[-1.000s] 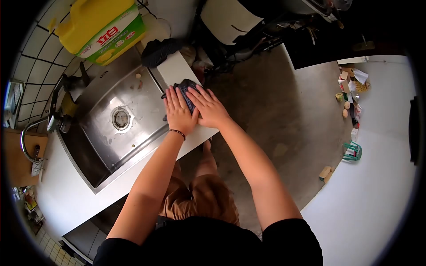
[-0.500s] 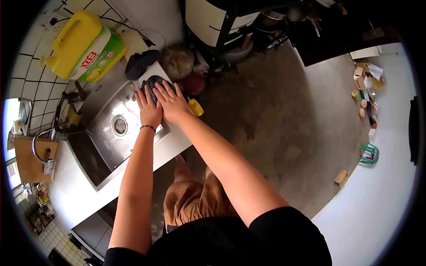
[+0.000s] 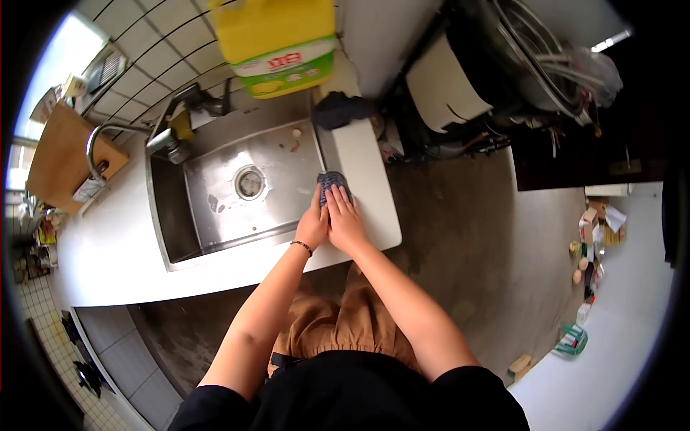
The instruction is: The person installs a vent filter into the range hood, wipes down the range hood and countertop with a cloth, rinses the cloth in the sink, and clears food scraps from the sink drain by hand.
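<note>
We're in a kitchen here, and a homely-looking one! There's the stainless-steel sink [image 3: 284, 205], set into a white table [image 3: 115, 251], round drain [image 3: 249, 183] in its floor, curved tap [image 3: 169, 147] alongside. Yellow detergent jug [image 3: 280, 47] at the back, tiled wall [image 3: 162, 32] beyond, wooden board [image 3: 68, 158] over left!

From the drain [image 3: 249, 183] in the sink [image 3: 284, 154]: jug [image 3: 280, 61] at twelve o'clock, board [image 3: 68, 158] at nine, cloth [image 3: 330, 178] at three

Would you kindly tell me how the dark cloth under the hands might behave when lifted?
The cloth would probably flop, since it looks like rumpled fabric. It is likely light, too, as the visible patch is small.
</note>
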Demonstrator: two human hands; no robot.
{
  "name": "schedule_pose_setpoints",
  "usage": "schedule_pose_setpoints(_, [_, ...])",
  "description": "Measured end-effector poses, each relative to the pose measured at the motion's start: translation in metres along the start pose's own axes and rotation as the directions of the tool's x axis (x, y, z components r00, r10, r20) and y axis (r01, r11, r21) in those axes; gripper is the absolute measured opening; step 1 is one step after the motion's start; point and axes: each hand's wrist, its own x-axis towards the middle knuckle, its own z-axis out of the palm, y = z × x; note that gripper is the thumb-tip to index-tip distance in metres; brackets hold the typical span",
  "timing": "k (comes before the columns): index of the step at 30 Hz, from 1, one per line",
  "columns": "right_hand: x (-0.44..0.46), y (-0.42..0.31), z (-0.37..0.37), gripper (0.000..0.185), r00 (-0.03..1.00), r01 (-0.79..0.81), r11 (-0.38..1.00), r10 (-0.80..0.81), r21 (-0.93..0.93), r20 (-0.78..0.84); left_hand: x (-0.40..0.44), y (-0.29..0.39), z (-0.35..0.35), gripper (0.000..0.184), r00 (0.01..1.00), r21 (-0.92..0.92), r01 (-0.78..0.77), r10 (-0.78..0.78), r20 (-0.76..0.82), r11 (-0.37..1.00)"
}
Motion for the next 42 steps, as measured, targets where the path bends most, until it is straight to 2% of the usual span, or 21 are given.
schedule_pose_setpoints(2, [0.019,-0.028,-0.014,0.055,0.991,0.083,0.996,-0.081,-0.012,0.11,0.004,-0.03,-0.022,0.054,0.997,-0.289,-0.053,0.033,-0.072,0.956])
schedule_pose_setpoints(5, [0.08,-0.073,-0.034,0.054,0.965,0.191,0.98,-0.198,0.053,0.174,-0.001,-0.059,-0.083,0.047,0.982,-0.68,0.057,-0.163,-0.092,0.731])
schedule_pose_setpoints(6, [0.109,-0.081,-0.021,0.05,0.966,0.256,0.962,-0.259,0.093,0.018,-0.007,-0.058,-0.109,0.045,0.983,-0.819,0.064,-0.178,-0.048,0.57])
schedule_pose_setpoints(7, [0.141,-0.107,-0.036,0.049,0.982,0.117,0.985,-0.133,0.124,0.133,-0.012,-0.056,-0.134,0.043,0.973,-0.861,0.083,-0.226,-0.038,0.502])
schedule_pose_setpoints(9, [0.203,-0.135,-0.022,0.056,0.996,0.086,0.996,-0.085,-0.015,0.039,-0.019,-0.063,-0.178,0.043,0.968,-0.906,0.086,-0.252,-0.024,0.414])
schedule_pose_setpoints(10, [0.232,-0.154,-0.03,0.065,0.993,0.034,0.995,-0.022,-0.096,0.119,-0.021,-0.068,-0.196,0.042,0.955,-0.914,0.122,-0.296,0.002,0.388])
schedule_pose_setpoints(11, [0.259,-0.162,-0.023,0.076,0.995,0.021,0.99,-0.007,-0.141,0.098,-0.024,-0.077,-0.21,0.039,0.965,-0.934,0.115,-0.262,0.024,0.339])
schedule_pose_setpoints(12, [0.282,-0.171,-0.02,0.082,0.991,-0.04,0.982,0.062,-0.186,0.114,-0.022,-0.087,-0.221,0.037,0.958,-0.963,0.139,-0.276,0.073,0.23])
schedule_pose_setpoints(13, [0.297,-0.177,-0.017,0.083,0.984,-0.083,0.967,0.119,-0.24,0.136,-0.021,-0.096,-0.228,0.035,0.951,-0.979,0.164,-0.284,0.124,0.12])
schedule_pose_setpoints(15, [0.317,-0.185,-0.01,0.079,0.93,-0.17,0.895,0.284,-0.412,0.233,-0.019,-0.105,-0.241,0.031,0.94,-0.975,0.213,-0.284,0.188,0.061])
schedule_pose_setpoints(17, [0.314,-0.184,-0.004,0.079,0.934,-0.074,0.848,0.244,-0.524,0.262,-0.022,-0.093,-0.25,0.03,0.923,-0.965,0.261,-0.293,0.251,-0.005])
schedule_pose_setpoints(18, [0.312,-0.183,-0.002,0.079,0.933,-0.027,0.815,0.228,-0.578,0.277,-0.023,-0.086,-0.251,0.03,0.914,-0.961,0.275,-0.321,0.25,0.034])
schedule_pose_setpoints(21, [0.306,-0.18,0.007,0.079,0.933,-0.04,0.817,0.236,-0.575,0.271,-0.013,-0.084,-0.249,0.03,0.875,-0.937,0.348,-0.352,0.333,-0.022])
schedule_pose_setpoints(24, [0.293,-0.188,0.009,0.075,0.921,-0.101,0.854,0.275,-0.511,0.277,-0.007,-0.074,-0.245,0.031,0.87,-0.927,0.375,-0.343,0.354,-0.004])
schedule_pose_setpoints(27, [0.26,-0.163,0.046,0.06,0.958,-0.04,0.976,0.099,-0.214,0.27,0.003,-0.072,-0.239,0.033,0.879,-0.921,0.39,-0.299,0.372,-0.001])
schedule_pose_setpoints(29, [0.238,-0.117,0.098,0.046,0.945,0.081,0.955,-0.165,0.286,0.282,0.007,-0.067,-0.239,0.033,0.891,-0.915,0.402,-0.24,0.384,0.028])
schedule_pose_setpoints(32, [0.198,-0.155,0.071,0.038,0.941,-0.221,0.835,0.048,0.503,0.334,0.015,-0.061,-0.241,0.041,0.93,-0.917,0.355,-0.163,0.328,0.18])
schedule_pose_setpoints(33, [0.192,-0.151,0.076,0.038,0.958,-0.199,0.81,0.043,0.551,0.283,0.017,-0.06,-0.241,0.044,0.94,-0.913,0.337,-0.137,0.312,0.23])
schedule_pose_setpoints(35, [0.181,-0.137,0.091,0.037,0.984,-0.144,0.752,0.039,0.643,0.174,0.022,-0.067,-0.244,0.054,0.956,-0.832,0.293,-0.13,0.263,0.47])
schedule_pose_setpoints(38, [0.17,-0.184,0.055,0.034,0.946,-0.311,0.558,0.109,0.769,0.304,0.015,-0.061,-0.258,0.059,0.942,-0.648,0.321,-0.163,0.293,0.691])
schedule_pose_setpoints(42, [0.167,-0.186,0.064,0.033,0.941,-0.32,0.676,0.142,0.664,0.308,0.015,-0.073,-0.255,0.059,0.965,-0.778,0.244,-0.066,0.254,0.579])
